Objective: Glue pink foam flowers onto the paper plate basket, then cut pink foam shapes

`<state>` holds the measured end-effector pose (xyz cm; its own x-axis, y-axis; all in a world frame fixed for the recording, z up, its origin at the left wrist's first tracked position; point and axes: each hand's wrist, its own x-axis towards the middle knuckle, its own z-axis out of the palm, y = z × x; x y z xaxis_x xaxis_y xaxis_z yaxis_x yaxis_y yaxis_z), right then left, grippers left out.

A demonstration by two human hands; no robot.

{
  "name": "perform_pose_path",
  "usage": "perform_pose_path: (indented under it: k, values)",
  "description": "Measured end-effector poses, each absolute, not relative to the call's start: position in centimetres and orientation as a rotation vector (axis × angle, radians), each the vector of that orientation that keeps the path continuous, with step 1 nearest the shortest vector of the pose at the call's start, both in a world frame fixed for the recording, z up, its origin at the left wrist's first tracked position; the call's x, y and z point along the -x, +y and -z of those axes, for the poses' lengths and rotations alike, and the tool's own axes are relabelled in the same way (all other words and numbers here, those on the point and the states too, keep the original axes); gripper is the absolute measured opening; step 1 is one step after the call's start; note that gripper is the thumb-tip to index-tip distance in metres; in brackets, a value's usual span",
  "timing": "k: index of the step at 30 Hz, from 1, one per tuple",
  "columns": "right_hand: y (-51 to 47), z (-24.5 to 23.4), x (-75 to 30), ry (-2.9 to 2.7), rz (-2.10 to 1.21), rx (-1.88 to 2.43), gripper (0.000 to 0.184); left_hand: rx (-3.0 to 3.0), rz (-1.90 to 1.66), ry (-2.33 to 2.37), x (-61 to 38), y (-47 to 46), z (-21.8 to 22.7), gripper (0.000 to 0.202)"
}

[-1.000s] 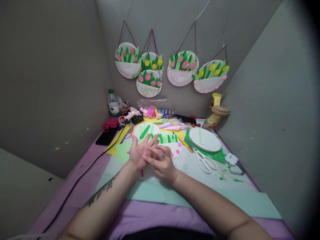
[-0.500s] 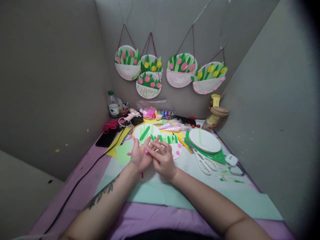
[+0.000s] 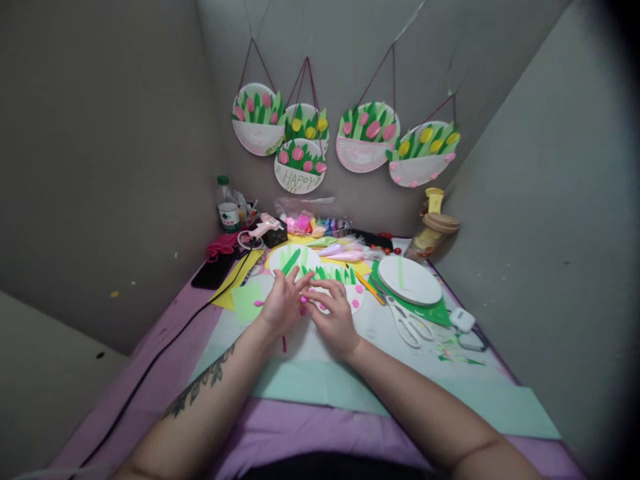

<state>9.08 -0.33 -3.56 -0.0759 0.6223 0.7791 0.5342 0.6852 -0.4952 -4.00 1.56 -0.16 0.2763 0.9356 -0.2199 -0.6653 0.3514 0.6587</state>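
My left hand (image 3: 281, 305) and my right hand (image 3: 333, 315) meet over the table, fingertips together around a small pink piece (image 3: 303, 301). Both hands pinch at it, fingers curled. Just beyond them lies a half paper plate with green paper grass and pink flowers (image 3: 350, 293). A thin pink stick (image 3: 285, 344) lies under my left wrist. Another small pink piece (image 3: 259, 304) sits on a light green paper (image 3: 246, 301) to the left.
White scissors (image 3: 409, 323) lie right of my hands, beside a white paper plate (image 3: 410, 280) on green paper. A glue gun (image 3: 260, 231), a bottle (image 3: 227, 207), clay packs (image 3: 313, 225) and a black phone (image 3: 213, 272) stand behind. Several flower plates (image 3: 300, 163) hang on the wall.
My left hand's fingers, spread before, have curled in towards my right hand. Both hands have moved slightly forward and lower toward the plate.
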Motion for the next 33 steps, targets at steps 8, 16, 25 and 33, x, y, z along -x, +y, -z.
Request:
perform_pose_path:
  k: [8,16,25,33]
  values:
    - [0.1,5.1,-11.4,-1.960,-0.040,1.046,0.007,-1.511,-1.162,1.218,9.3,2.9,1.1,0.012]
    - [1.0,7.0,-8.8,-2.130,-0.059,1.158,0.011,-2.101,-0.705,1.397,10.2,2.9,4.7,0.011]
    - [1.2,6.6,-8.2,-2.176,-0.128,1.246,0.023,-2.336,-0.407,1.529,10.4,3.2,4.5,0.018]
    - [0.5,6.5,-11.3,-2.084,-0.136,1.311,0.031,-2.382,-0.413,1.557,9.9,3.2,4.4,0.017]
